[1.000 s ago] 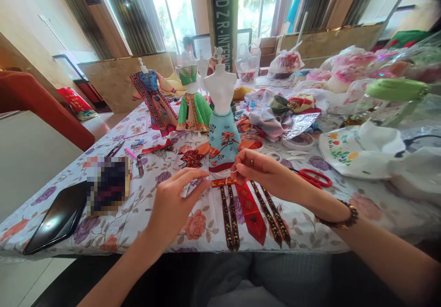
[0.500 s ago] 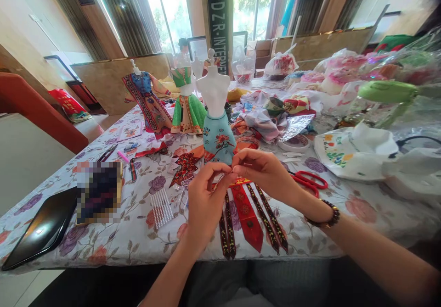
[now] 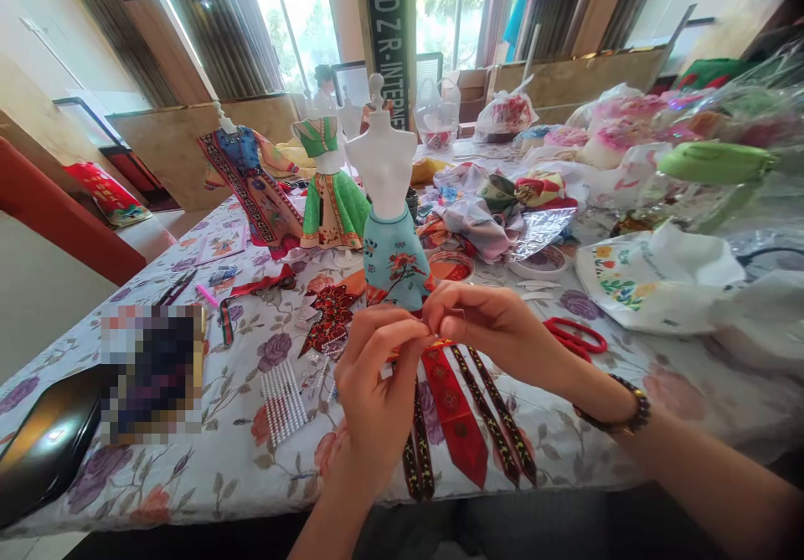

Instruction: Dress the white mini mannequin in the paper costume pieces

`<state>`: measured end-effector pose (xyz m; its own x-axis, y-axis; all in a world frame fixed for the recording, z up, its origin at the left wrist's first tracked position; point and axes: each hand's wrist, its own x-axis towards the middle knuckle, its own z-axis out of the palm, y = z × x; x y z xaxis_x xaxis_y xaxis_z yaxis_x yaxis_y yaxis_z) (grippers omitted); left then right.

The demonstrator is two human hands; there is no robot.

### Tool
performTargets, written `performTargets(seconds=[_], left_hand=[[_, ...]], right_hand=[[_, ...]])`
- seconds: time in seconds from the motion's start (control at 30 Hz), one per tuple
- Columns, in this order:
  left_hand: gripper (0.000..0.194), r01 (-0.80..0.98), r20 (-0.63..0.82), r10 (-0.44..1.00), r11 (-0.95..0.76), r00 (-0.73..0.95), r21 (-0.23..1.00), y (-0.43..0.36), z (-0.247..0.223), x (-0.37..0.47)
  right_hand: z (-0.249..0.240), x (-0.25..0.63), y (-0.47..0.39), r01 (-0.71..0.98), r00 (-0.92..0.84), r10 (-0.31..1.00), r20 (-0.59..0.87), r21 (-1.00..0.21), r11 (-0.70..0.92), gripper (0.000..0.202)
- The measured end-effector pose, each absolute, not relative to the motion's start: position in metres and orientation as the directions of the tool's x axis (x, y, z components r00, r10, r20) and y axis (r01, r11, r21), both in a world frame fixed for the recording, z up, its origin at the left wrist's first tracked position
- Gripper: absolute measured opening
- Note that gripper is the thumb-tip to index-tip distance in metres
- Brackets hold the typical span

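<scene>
Both left hand (image 3: 375,380) and right hand (image 3: 493,326) pinch something hidden near the far end of the red strip (image 3: 456,419).

A blue-bodiced dress form (image 3: 248,179) stands left of a green-skirted dress form (image 3: 342,213) on the worktop (image 3: 242,480). A pink stick (image 3: 206,295) lies beside dark snips (image 3: 176,290), a glossy black case (image 3: 54,439) near the edge. Red-handled scissors (image 3: 573,340) rest rightward. Beyond, a white-lettered dark pillar (image 3: 385,33) rises between bright windows (image 3: 452,16).
</scene>
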<state>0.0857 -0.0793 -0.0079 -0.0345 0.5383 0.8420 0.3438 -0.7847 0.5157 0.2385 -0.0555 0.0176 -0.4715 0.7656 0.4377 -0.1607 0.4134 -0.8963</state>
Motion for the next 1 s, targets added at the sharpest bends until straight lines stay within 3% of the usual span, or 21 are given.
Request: performTargets(seconds=[0.33,0.6,0.83,1.0], left_hand=[[0.019,0.484,0.845,0.535,-0.745,0.023,0.459,-0.086,-0.004,0.084],[0.019,0.526,0.857,0.515,-0.736,0.026,0.426,-0.088,-0.003,0.086],[0.020,0.556,0.865,0.502,-0.721,0.009,0.413,-0.092,-0.003,0.086],[0.019,0.574,0.856,0.517,-0.702,0.005,0.421,-0.093,-0.003,0.085]], right_hand=[[0.019,0.241,-0.054,-0.093,-0.482,0.734,0.478,-0.861,0.499,0.005],[0.012,0.238,-0.056,-0.201,-0.514,0.726,0.457,-0.887,0.416,0.007],[0.002,0.231,-0.057,-0.250,-0.401,0.772,0.493,-0.870,0.425,0.009],[0.002,0.231,-0.057,-0.219,-0.399,0.780,0.482,-0.876,0.430,0.004]])
